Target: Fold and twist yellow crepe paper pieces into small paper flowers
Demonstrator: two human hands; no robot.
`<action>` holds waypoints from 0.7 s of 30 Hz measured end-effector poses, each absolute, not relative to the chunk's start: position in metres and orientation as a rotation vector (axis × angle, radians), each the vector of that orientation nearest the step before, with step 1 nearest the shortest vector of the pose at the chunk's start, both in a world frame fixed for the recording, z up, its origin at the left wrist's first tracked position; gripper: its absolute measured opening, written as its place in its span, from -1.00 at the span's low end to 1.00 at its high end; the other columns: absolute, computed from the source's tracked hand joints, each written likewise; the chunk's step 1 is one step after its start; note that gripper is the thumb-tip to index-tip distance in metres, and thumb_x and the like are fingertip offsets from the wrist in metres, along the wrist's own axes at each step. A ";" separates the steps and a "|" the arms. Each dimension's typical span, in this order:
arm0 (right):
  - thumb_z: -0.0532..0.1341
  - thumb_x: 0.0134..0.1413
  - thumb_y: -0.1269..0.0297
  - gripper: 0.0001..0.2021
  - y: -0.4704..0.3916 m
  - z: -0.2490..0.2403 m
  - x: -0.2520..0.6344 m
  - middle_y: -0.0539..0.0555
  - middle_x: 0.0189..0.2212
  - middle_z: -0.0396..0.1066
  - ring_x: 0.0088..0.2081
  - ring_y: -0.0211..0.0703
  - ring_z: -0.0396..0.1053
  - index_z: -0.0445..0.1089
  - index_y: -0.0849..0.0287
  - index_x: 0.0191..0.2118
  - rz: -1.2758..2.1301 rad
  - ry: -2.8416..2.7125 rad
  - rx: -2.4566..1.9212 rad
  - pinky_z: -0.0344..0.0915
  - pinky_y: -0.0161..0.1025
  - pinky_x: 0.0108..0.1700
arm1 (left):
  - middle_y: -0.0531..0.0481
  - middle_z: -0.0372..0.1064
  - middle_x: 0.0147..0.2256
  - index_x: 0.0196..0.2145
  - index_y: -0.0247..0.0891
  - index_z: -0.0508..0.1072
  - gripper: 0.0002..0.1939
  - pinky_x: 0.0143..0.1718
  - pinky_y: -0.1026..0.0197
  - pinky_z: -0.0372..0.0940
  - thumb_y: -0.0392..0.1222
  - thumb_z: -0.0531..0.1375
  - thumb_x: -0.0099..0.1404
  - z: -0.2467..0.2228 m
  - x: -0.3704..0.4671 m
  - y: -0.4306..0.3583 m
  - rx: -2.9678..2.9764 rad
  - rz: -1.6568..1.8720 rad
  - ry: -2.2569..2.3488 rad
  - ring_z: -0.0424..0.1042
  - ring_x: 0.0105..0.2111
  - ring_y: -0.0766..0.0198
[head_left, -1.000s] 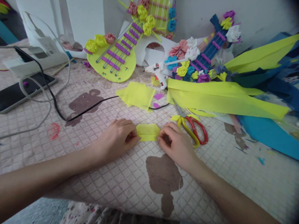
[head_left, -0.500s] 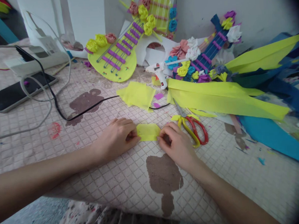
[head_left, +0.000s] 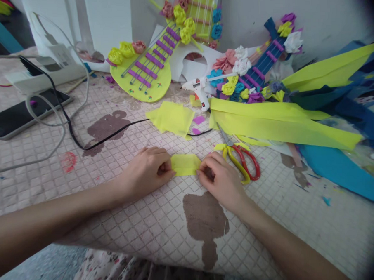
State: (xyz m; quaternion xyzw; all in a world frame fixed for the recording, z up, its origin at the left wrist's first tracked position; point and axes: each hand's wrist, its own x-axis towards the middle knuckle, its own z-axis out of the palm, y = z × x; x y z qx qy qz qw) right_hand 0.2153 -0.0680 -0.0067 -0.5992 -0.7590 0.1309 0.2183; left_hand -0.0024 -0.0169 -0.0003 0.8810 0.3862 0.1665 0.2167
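Observation:
A small folded piece of yellow crepe paper (head_left: 185, 165) lies on the quilted cloth (head_left: 141, 228) between my hands. My left hand (head_left: 151, 168) pinches its left end, fingers curled in. At the right end, my right hand (head_left: 221, 177) holds the paper between thumb and fingertips. Just right of that hand rest scissors (head_left: 245, 162) with one yellow and one red handle, blades pointing away. Beyond the paper sits a loose stack of yellow paper squares (head_left: 173, 119). Longer yellow paper strips (head_left: 279, 121) spread to the right.
A white glue gun (head_left: 200, 92) lies behind the squares. Decorated paper guitars, one yellow (head_left: 147, 71) and one blue (head_left: 261, 68), lean at the back. At left are a phone (head_left: 24, 112), a power strip (head_left: 48, 76) and a black cable (head_left: 112, 137). Blue paper (head_left: 343, 170) lies right.

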 end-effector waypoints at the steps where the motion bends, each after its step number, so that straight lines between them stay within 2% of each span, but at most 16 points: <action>1: 0.16 0.04 0.41 -0.91 -0.068 -0.007 0.215 -0.02 -0.38 0.25 -0.46 -0.30 0.23 0.21 0.14 -0.43 0.366 -2.099 -1.658 0.16 -0.28 -0.40 | 0.05 0.27 -0.51 -0.54 -0.28 0.27 -0.84 -0.40 0.25 0.07 -0.27 0.13 0.18 -0.001 -0.003 -0.017 2.440 0.459 1.065 0.23 -0.46 0.33; 9: 0.16 0.03 0.41 -0.90 -0.068 -0.005 0.215 -0.03 -0.38 0.25 -0.45 -0.30 0.24 0.22 0.15 -0.44 0.384 -2.094 -1.681 0.16 -0.28 -0.39 | 0.05 0.27 -0.48 -0.51 -0.29 0.26 -0.84 -0.35 0.24 0.08 -0.28 0.09 0.23 0.000 -0.005 -0.017 2.485 0.425 1.025 0.21 -0.42 0.32; 21: 0.17 0.03 0.41 -0.90 -0.068 -0.004 0.215 -0.03 -0.39 0.26 -0.45 -0.30 0.24 0.22 0.15 -0.45 0.388 -2.098 -1.671 0.15 -0.28 -0.40 | 0.07 0.24 -0.51 -0.55 -0.29 0.24 -0.82 -0.34 0.23 0.06 -0.30 0.14 0.18 -0.003 -0.002 -0.017 2.498 0.423 1.065 0.20 -0.43 0.32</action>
